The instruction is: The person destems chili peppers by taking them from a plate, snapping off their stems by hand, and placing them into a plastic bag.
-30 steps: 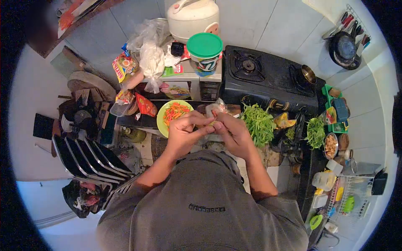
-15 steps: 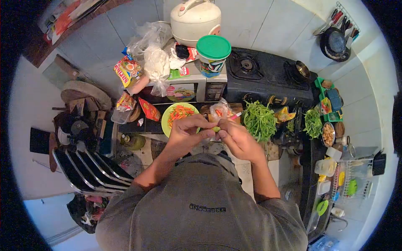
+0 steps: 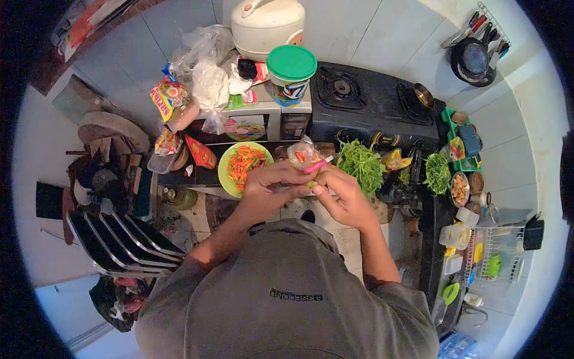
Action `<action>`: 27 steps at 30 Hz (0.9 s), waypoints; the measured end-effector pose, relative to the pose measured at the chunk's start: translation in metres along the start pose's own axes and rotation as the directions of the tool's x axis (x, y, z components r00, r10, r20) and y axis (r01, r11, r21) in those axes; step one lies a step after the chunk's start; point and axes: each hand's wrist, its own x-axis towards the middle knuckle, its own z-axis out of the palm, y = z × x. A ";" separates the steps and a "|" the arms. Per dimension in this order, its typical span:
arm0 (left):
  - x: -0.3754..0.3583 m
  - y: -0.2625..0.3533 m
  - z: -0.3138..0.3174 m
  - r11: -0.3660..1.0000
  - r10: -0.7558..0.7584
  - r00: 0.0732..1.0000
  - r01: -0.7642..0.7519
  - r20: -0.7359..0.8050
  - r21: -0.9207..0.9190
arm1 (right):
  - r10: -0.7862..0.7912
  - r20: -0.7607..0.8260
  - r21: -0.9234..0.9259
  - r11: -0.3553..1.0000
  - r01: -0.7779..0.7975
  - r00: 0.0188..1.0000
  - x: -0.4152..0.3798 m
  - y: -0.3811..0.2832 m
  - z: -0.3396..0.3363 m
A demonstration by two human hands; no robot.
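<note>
Between the fingertips of both hands is a small yellow-green piece (image 3: 311, 185), mostly covered by the fingers; its kind does not show. My left hand (image 3: 272, 188) pinches it from the left, thumb and forefinger together. From the other side my right hand (image 3: 344, 197) closes its thumb and fingers on it. Just beyond the fingertips a pink-handled knife (image 3: 317, 166) shows, overlapping a clear plastic bag (image 3: 303, 153) with orange-red pieces in it. A lime-green plate (image 3: 223, 172) bearing cut orange and green chillies (image 3: 245, 164) lies beyond my left hand. Leafy greens (image 3: 362, 167) are heaped beyond my right hand.
A black gas stove (image 3: 371, 96) stands at the back. Left of it, a microwave (image 3: 272, 119) carries a green-lidded tub (image 3: 291, 69), a rice cooker (image 3: 267, 30) and plastic bags. A bowl of brown pieces (image 3: 459, 190) and a dish rack (image 3: 499, 251) are on the right.
The view has shifted, so the counter things appear farther left. More of the pink handle shows beyond my fingers. Both hands keep their pinch on the yellow-green piece.
</note>
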 end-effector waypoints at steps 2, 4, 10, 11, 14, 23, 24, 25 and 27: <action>0.001 0.001 0.005 0.999 0.030 1.000 -0.030 -0.001 0.014 | 0.001 0.016 0.009 1.000 -0.001 1.000 -0.002 0.000 -0.007; 0.001 0.001 0.010 1.000 -0.011 1.000 0.011 -0.003 0.023 | -0.002 0.033 0.016 1.000 0.002 0.999 -0.004 0.002 -0.013; 0.004 0.002 0.021 0.996 -0.078 0.996 0.079 -0.037 0.035 | -0.013 0.060 0.043 0.999 0.010 0.998 -0.006 0.004 -0.025; 0.005 0.000 0.023 0.996 -0.076 0.996 0.077 -0.039 0.038 | -0.012 0.056 0.056 0.998 0.009 0.998 -0.006 0.004 -0.027; 0.008 -0.003 0.028 0.998 -0.056 0.997 0.058 -0.057 0.032 | -0.026 0.044 0.062 0.998 0.023 0.999 -0.006 0.007 -0.032; 0.021 -0.010 0.033 0.987 0.035 0.999 -0.034 0.001 0.158 | -0.075 -0.007 -0.086 0.994 0.074 0.997 -0.008 0.025 -0.038; 0.022 -0.011 0.034 0.990 -0.006 1.000 0.005 0.007 0.143 | -0.074 -0.030 -0.093 0.993 0.071 0.997 -0.010 0.028 -0.039; 0.024 -0.012 0.035 0.991 -0.048 0.999 0.045 0.016 0.128 | -0.061 -0.045 -0.102 0.993 0.056 0.997 -0.014 0.032 -0.039; 0.026 -0.016 0.039 0.993 -0.088 0.996 0.086 0.021 0.085 | 0.006 -0.037 -0.011 1.000 -0.007 0.999 -0.024 0.042 -0.041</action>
